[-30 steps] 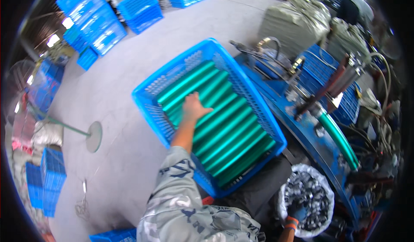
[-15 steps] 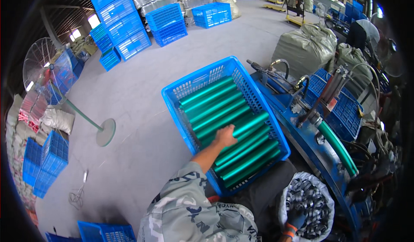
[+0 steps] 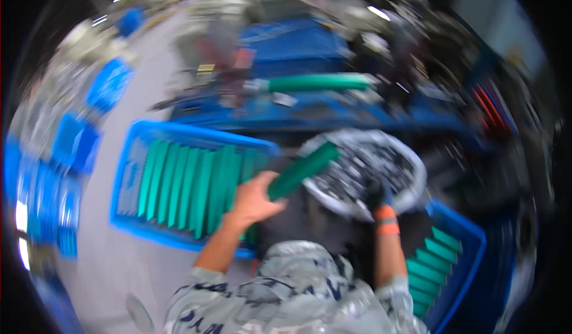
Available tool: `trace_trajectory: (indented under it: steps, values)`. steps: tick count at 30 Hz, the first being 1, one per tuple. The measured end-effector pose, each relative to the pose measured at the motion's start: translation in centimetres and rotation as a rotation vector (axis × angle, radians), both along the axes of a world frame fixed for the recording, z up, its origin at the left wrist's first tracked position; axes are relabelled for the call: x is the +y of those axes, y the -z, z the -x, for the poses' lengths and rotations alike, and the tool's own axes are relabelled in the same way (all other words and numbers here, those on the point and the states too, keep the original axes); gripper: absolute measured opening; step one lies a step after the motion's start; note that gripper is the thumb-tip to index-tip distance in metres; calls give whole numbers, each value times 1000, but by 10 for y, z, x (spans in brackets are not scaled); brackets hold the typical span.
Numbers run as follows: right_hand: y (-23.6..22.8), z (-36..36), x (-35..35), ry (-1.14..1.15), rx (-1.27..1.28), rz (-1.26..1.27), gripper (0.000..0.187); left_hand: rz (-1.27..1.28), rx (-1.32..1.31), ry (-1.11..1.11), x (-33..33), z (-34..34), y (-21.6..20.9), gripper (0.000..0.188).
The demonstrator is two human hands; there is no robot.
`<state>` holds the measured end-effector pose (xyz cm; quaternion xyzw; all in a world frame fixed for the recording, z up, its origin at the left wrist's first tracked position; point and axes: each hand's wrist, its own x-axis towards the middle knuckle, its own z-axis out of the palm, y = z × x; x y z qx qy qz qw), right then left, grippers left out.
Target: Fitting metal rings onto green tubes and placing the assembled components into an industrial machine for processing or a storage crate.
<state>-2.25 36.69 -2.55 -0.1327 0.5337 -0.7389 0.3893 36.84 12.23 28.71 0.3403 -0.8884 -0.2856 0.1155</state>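
Floor [image 3: 101, 232] and sleeve lettering [image 3: 208, 286] blur, left hand [image 3: 255, 200] clasping green tube [image 3: 304, 170], right hand's [image 3: 376, 196] grip unclear.

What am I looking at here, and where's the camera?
There's no robot, just a person with a wide fisheye camera on their head; it looks down and bends straight edges. The left hand holds a green tube. The gloved right hand is at a white-rimmed container of small dark pieces; blur hides whether it grips any. One blue crate on the left and another crate on the right hold more tubes. Ahead is a blue bench.
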Motion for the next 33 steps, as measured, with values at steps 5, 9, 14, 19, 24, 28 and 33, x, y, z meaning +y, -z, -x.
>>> trace_trajectory:
  steps: [5,9,14,19,24,28,33]
  values:
    - [-172,-94,-10,-151,-619,540,80,67,-22,66,11,8,-21,65]
    - [-166,-96,1,-143,-544,582,89,65,-11,239,5,21,-29,60]
    - [-198,-100,-17,-131,-217,509,101,93,-102,286,-1,15,-37,60]
    - [-192,-95,-17,-211,11,378,102,151,-108,314,-8,10,-40,57]
    - [-210,-100,-19,-265,34,341,97,146,-96,313,-16,6,-34,57]
    - [-219,-106,-21,-238,52,303,103,163,-112,313,-16,2,-30,60]
    - [-214,-102,-17,-278,66,279,86,193,-74,334,-13,8,-15,62]
